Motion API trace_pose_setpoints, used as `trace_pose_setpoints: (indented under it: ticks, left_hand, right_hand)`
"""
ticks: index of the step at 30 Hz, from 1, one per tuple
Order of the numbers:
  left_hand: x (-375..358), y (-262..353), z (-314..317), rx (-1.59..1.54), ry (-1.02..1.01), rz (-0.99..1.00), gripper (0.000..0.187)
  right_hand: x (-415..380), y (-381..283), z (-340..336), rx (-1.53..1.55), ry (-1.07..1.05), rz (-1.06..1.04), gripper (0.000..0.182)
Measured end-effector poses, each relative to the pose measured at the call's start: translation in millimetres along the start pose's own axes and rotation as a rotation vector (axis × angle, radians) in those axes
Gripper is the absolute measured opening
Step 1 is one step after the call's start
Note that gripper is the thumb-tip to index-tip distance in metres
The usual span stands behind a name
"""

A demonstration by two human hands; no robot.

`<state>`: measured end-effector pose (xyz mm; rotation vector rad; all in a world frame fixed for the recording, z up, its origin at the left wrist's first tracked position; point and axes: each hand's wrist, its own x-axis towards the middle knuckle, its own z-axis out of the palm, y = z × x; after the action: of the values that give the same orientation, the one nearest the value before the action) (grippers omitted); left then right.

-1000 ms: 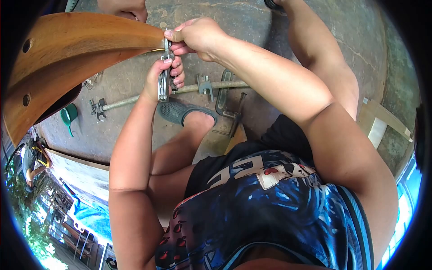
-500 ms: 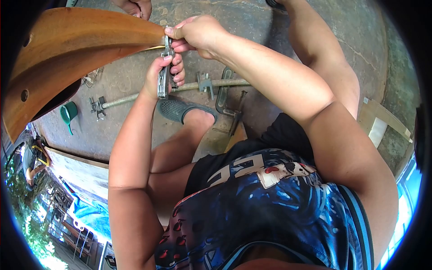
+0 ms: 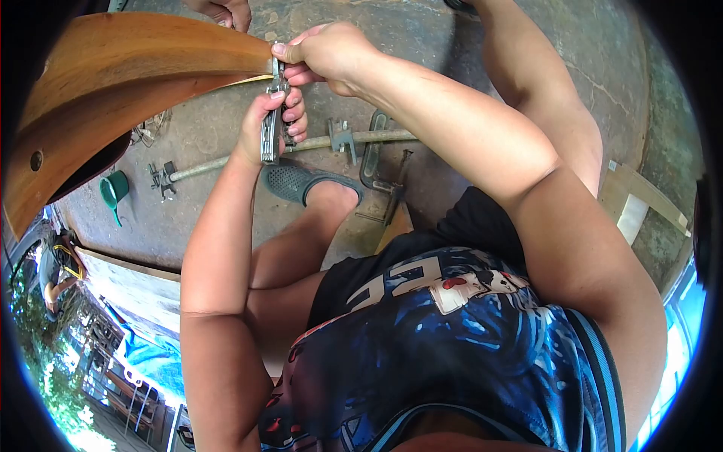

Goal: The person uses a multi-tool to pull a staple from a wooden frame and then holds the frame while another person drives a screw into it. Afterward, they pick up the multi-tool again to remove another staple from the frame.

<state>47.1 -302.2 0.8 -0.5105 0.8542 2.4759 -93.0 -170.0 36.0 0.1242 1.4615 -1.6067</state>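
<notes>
A folding multi-tool pliers (image 3: 270, 137) is wrapped in the fingers of my left hand (image 3: 256, 124), its jaws pointing up at the end of a curved brown wooden piece (image 3: 151, 49). My right hand (image 3: 331, 56) is closed in a pinch where the wood's tip meets the jaws, thumb on the near side. What lies between those fingers is hidden. The wooden piece has a round hole low on its left part. Another person's hand (image 3: 228, 11) is just beyond the wood at the top.
On the concrete floor lie a long bar clamp (image 3: 218, 166), a C-clamp (image 3: 373, 154) and a green dipper (image 3: 114, 188). My foot in a grey clog (image 3: 294, 184) is below my left hand. Cardboard (image 3: 655, 203) lies at the right. A person (image 3: 51, 275) is at the far left.
The wooden piece has shifted slightly left, and both my hands and the pliers have moved a little with it. My grips look the same.
</notes>
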Motion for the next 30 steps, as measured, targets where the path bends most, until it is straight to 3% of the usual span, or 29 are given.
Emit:
trace_pose_setpoints:
  ticks: [5,12,16,19,23,24,30]
  left_hand:
    - [1,-1,-2,-0.002,-0.005,-0.006,0.033]
    - [1,-2,-3,0.04,0.048,0.034,0.023]
    - [-4,2,5,0.139,0.148,0.031,0.026]
    - [-11,5,25,0.262,0.417,-0.004,0.03]
    - [-31,14,54,0.333,0.501,-0.037,0.05]
    - [-37,17,64,0.37,0.511,-0.069,0.055]
    - [-34,48,85,0.501,0.561,-0.31,0.039]
  right_hand:
    - [-3,-7,1,-0.02,0.014,0.024,0.022]
    - [1,-1,-1,0.042,0.0,0.016,0.021]
    - [2,2,-5,0.052,-0.02,0.009,0.021]
    - [-1,4,-6,0.073,-0.036,0.016,0.023]
    - [-3,11,-5,0.073,-0.018,-0.001,0.026]
    - [-3,12,-4,0.073,-0.021,0.001,0.027]
    - [-6,7,-7,0.101,-0.071,0.052,0.032]
